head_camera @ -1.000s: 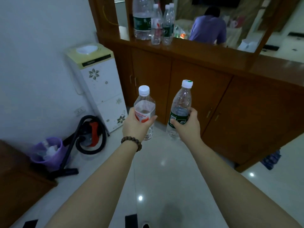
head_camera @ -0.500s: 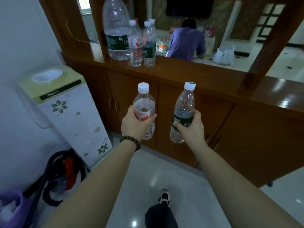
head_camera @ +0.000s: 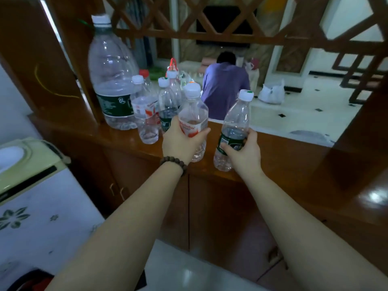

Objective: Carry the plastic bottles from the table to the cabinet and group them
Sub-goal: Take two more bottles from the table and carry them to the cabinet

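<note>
step in hand: set both carried bottles down on the cabinet top (head_camera: 283,152) beside the standing group.

the left hand (head_camera: 181,141) has its grip closed around the red-label bottle (head_camera: 193,122). the right hand (head_camera: 243,153) has its grip closed around the green-label bottle (head_camera: 234,133). both bottles are upright, at the front edge of the worktop; whether their bases touch it cannot be told.

the group, a large 6l bottle (head_camera: 113,80) and several small bottles (head_camera: 147,114), stands just left and behind.

lower each base flat before releasing. place like labels together. keep clear of the light, empty small bottles, which likely tip easily.
</note>
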The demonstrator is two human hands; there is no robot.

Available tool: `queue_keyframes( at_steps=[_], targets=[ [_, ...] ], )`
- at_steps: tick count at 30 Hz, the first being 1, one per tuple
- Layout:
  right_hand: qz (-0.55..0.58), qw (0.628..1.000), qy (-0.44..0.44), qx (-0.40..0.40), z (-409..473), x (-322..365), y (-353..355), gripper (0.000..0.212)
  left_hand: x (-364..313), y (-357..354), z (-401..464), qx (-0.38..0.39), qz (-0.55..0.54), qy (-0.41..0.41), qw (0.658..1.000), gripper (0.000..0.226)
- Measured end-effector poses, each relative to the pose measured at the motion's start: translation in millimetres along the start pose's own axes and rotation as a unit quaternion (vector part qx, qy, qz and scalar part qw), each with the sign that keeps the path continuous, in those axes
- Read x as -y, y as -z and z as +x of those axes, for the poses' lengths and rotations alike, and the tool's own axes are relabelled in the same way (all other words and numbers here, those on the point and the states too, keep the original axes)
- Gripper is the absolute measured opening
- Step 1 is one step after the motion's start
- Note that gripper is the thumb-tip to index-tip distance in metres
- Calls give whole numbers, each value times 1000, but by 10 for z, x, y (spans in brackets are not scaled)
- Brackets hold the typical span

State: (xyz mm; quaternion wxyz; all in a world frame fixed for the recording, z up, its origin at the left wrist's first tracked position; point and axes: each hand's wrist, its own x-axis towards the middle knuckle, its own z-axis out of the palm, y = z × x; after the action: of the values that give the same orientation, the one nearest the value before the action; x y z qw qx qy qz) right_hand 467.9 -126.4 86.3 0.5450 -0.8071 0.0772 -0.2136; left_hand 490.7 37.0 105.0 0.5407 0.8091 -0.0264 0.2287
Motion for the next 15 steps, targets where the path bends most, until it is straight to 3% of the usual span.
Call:
queue_keyframes(
  at_steps=[8,15],
  targets=[
    [-19,1000,5,2,756,-33,-280,68,149,-579,814,41,18,15,999,59],
    [-43,999,-5,4,1102,-196,-449,76,466,-818,1143,54,11,53,997,66]
  ],
)
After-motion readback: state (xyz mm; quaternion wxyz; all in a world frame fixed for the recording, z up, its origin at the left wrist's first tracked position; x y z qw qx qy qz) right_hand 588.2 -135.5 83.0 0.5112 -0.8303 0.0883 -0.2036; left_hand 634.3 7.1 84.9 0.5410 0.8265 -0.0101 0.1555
